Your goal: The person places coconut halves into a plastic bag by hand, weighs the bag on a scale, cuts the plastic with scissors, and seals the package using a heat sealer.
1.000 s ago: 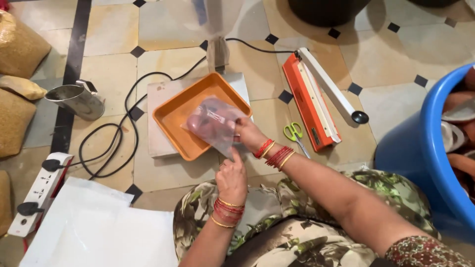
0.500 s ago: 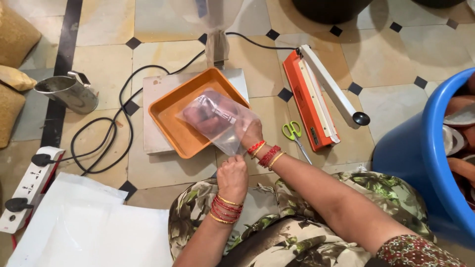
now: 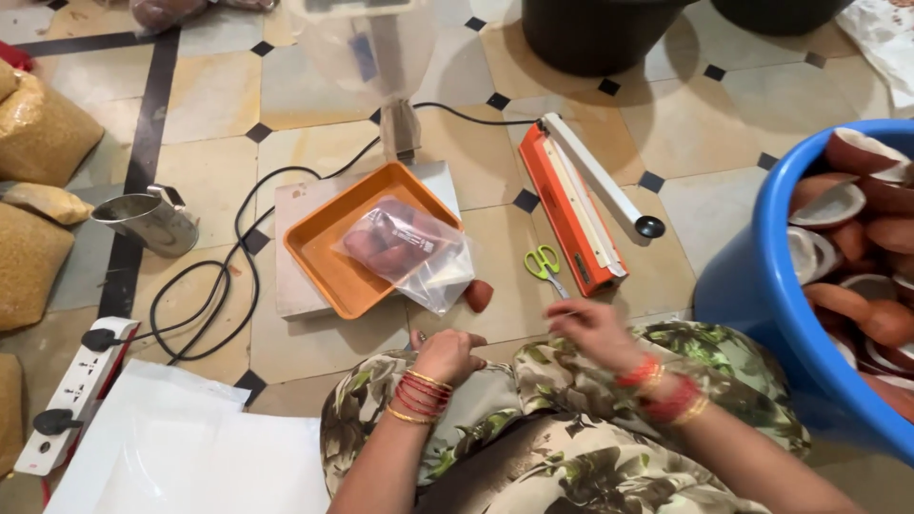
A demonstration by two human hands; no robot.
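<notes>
Bag: head view — a clear plastic bag with reddish-brown pieces inside lies across the near right corner of the orange tray, its open end hanging past the rim toward the person.
Bag look: thin, crinkled, see-through; contents sit in the far half, the near half looks flat and empty.
Long axis: runs slantwise, from far left on the tray to near right on the floor.
Tray: rests on a flat white scale on the tiled floor.
Loose piece: one brown piece on the floor, just beside the bag's open end.
Left hand: on the knee, fingers curled together, holding nothing; it lies straight below the bag and is the nearer hand.
Right hand: blurred, raised over the lap, fingers loosely apart, empty as far as I can tell; the bag lies up and to its left.
Nearby: green-handled scissors and an orange sealing machine right of the tray; blue tub of coconut halves far right.
</notes>
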